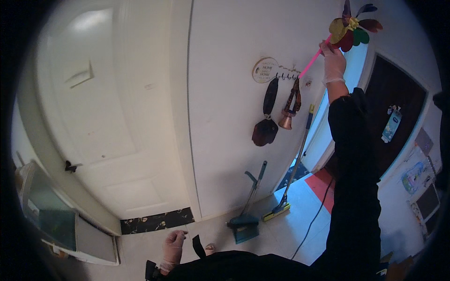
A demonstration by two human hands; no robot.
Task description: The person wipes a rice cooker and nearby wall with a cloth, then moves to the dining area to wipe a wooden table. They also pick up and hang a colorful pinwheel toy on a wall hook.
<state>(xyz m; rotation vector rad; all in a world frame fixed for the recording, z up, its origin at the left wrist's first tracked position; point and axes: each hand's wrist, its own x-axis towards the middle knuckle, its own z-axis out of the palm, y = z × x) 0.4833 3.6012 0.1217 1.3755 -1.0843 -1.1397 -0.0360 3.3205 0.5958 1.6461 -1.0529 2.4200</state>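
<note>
My right hand [334,63], in a thin clear glove, is raised at the upper right and grips the pink stick of a toy pinwheel [351,30]. The pinwheel has gold, red and green petals, and its stick [311,63] slants down towards a wall hook rack [266,70] shaped like a key. From the rack hang a dark strap with a brown pouch [265,132] and a copper-coloured bell [286,122] on a patterned strap. Low in the view is my gloved left hand [173,246], its fingers curled; whether it holds anything cannot be told.
A squeegee-type sponge mop [277,212] and a broom with a teal dustpan [246,232] lean by the wall. A black cable [313,221] crosses the floor near a red mat [321,186]. A white door [116,105] and a glass tank [52,217] stand left; a dark door [393,95] is right.
</note>
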